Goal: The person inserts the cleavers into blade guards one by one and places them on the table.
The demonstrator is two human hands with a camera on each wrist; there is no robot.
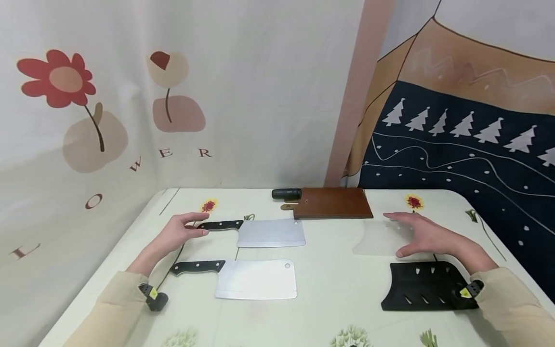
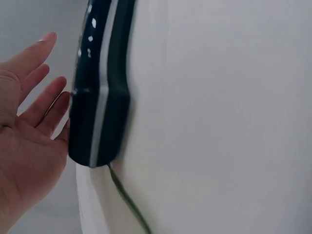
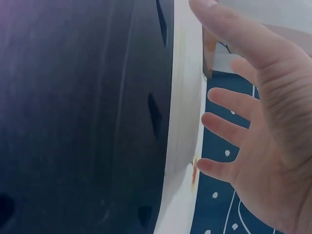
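Note:
Two cleavers lie side by side on the table, blades to the right: a farther cleaver (image 1: 272, 233) and a nearer cleaver (image 1: 257, 279), both with black riveted handles. My left hand (image 1: 179, 232) is at the handle end of the farther one, thumb and fingers spread apart around it without gripping. On the right, my right hand (image 1: 427, 235) hovers over the right end of a translucent white blade guard (image 1: 374, 236), fingers parted. Nearer to me sits a black slotted blade guard (image 1: 418, 289), partly hidden by the right wrist. Close up, the left wrist view shows a black handle (image 2: 97, 112) beside the open palm.
At the table's back edge lies a flat brown sheath (image 1: 331, 202) with a tab and a black handle (image 1: 286, 194) at its left. Curtains with printed flowers (image 1: 65, 79) and trees (image 1: 461, 125) hang behind the patterned white tabletop (image 1: 329, 289).

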